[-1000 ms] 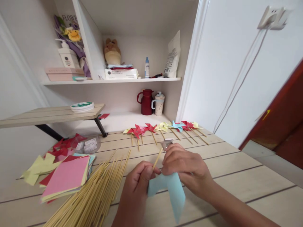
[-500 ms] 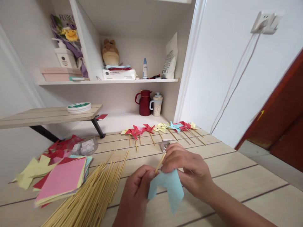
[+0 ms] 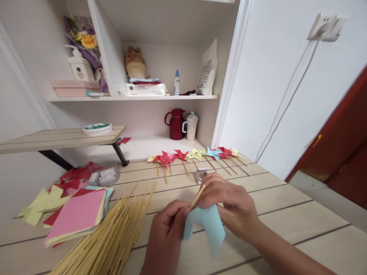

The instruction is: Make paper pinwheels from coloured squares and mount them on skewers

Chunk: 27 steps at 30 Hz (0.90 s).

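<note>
Stick and blue paper meet between two hands

Hands work close together at the near middle of the wooden table (image 3: 286, 198). Taking the light blue paper (image 3: 206, 225) as the landmark: the left hand (image 3: 168, 229) sits just left of it, fingers pinched around one bamboo stick (image 3: 197, 196), and the right hand (image 3: 226, 202) sits above and right of it, fingertips closed on the paper's upper edge. That stick's long axis slants up and to the right, its free tip showing just above the paper, touching the right hand's fingers. Both hands lie about equally near the paper; the left one alone carries the stick.

Counts: one blue paper in hand, one stick in hand. Left of the paper lies a pile of bamboo sticks (image 3: 114, 233), too many to count. Further left is a stack of coloured paper squares (image 3: 77, 215). Beyond the paper, towards the wall, a row of finished pinwheels (image 3: 197, 154) lies flat, roughly eight, overlapping. A small silvery object (image 3: 201, 173) stands just beyond the right hand; what it is, I cannot tell.
</note>
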Motion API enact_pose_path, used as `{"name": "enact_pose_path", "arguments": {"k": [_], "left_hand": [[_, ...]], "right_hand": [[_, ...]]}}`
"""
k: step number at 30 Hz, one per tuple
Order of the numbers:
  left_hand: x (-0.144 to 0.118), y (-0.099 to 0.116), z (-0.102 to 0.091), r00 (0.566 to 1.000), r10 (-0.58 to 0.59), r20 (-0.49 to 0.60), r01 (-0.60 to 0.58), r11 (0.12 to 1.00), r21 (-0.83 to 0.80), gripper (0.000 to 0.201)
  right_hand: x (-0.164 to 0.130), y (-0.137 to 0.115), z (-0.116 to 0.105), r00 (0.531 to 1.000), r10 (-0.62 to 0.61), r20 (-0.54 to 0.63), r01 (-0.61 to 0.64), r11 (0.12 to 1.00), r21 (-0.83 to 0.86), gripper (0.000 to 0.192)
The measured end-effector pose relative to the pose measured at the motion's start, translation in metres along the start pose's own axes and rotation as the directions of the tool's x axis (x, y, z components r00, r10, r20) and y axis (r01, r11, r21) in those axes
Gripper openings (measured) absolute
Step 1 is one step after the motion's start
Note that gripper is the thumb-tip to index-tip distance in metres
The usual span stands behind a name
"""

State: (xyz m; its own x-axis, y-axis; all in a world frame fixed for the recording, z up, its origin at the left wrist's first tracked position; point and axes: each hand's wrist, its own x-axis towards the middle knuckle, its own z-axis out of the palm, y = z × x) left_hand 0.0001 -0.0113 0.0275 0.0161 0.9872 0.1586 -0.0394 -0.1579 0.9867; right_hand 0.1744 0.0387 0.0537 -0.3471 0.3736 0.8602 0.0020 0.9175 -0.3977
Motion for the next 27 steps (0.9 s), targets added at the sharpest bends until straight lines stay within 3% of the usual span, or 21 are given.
{"name": "enact_pose_path", "arguments": {"k": [10,27], "left_hand": [[-0.007,0.009,0.008,0.989,0.087,-0.120,-0.079,0.994,0.072,0.025],[-0.009,0.013,0.008,0.986,0.118,-0.115,-0.109,0.991,0.083,0.025]], "right_hand": [[0.001,-0.001,0.000,1.000,0.006,0.021,-0.006,1.000,-0.004,0.010],[0.002,-0.003,0.001,1.000,0.030,0.004,-0.030,0.999,0.012,0.011]]}}
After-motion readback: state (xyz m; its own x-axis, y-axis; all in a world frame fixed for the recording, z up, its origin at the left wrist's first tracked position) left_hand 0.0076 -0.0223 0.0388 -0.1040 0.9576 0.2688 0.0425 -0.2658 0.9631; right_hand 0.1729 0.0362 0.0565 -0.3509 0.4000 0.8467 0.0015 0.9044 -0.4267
